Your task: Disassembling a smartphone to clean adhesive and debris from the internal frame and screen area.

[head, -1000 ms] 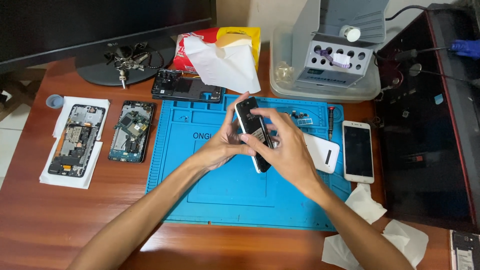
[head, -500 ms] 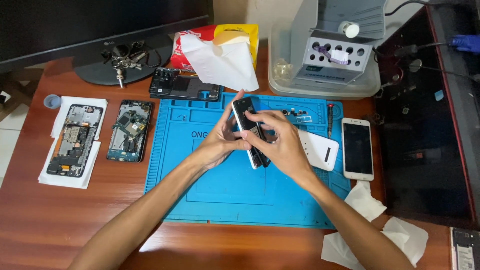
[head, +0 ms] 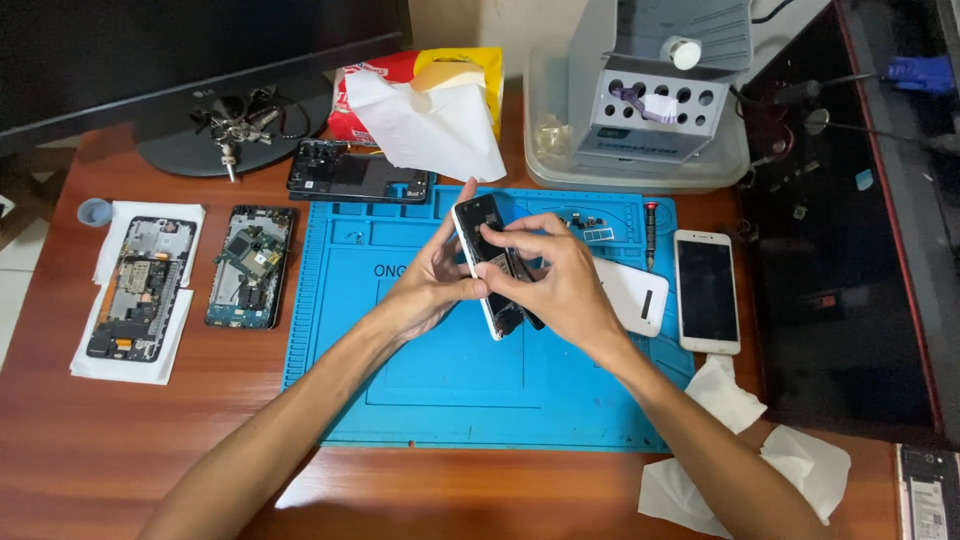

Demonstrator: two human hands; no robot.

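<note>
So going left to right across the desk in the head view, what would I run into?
Small blue cap → opened phone on white paper → second opened phone → left hand → phone held in both hands → right hand → white phone back cover → white phone lying face up.

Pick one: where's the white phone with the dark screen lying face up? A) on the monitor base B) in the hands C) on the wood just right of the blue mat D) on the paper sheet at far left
C: the white phone lies face up on the wooden desk just past the right edge of the blue mat, apart from the opened phone that both hands hold.
</note>
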